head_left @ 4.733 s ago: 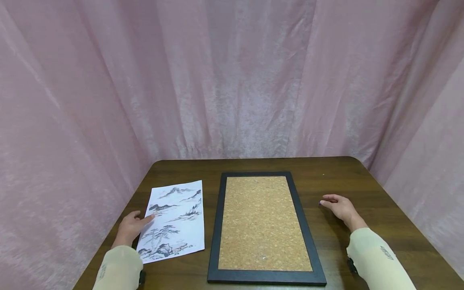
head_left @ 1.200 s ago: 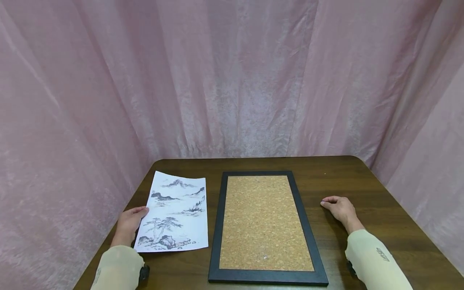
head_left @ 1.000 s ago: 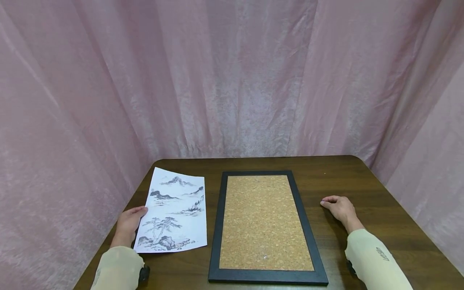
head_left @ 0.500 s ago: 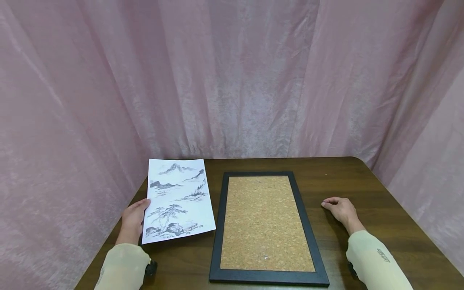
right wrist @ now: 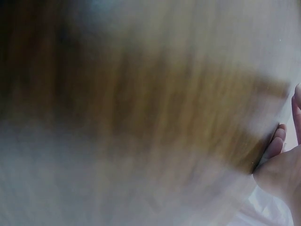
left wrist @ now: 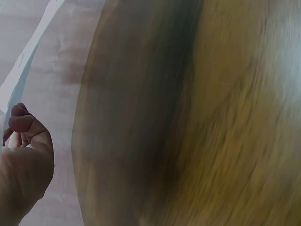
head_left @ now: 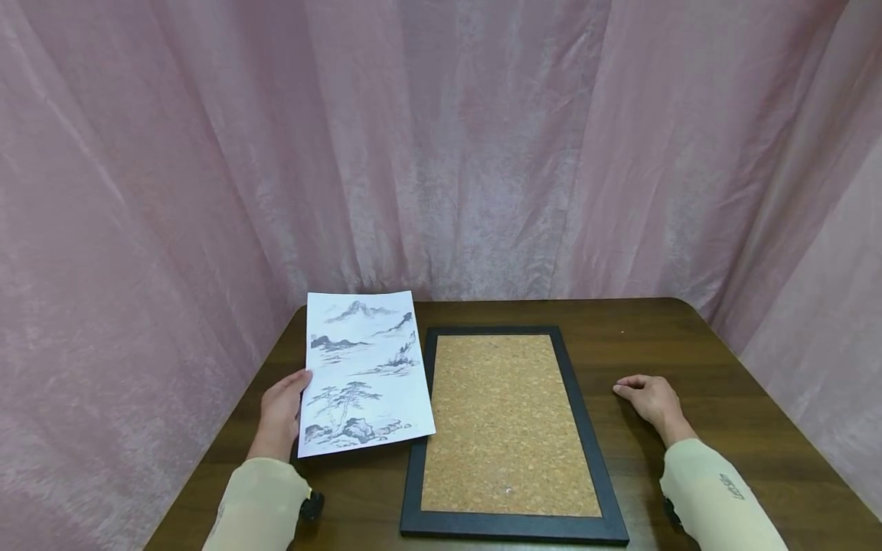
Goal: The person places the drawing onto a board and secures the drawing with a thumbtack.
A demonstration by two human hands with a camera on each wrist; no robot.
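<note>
My left hand (head_left: 281, 409) holds a white sheet of paper (head_left: 368, 363) by its left edge, thumb in front. Ink mountains, pines and rocks are printed on it. The sheet is raised and tilted up over the table; its right side overlaps the left edge of a black-framed cork board (head_left: 510, 428). In the left wrist view the paper (left wrist: 23, 66) shows edge-on at the fingertips. My right hand (head_left: 651, 402) stays low over the table right of the board, thumb and index finger pinched together; the small purple thing seen there earlier is hidden between them.
The board lies flat on a dark brown wooden table (head_left: 730, 428), its long side running away from me. Pink curtains (head_left: 482, 153) hang behind the table and along both sides. A tiny pale speck (head_left: 623, 331) lies at the back right.
My left hand has gone from touching the flat sheet to gripping its edge, then lifted it and carried it right toward the board. The right hand's fingertips have closed together, otherwise it is nearly still.
</note>
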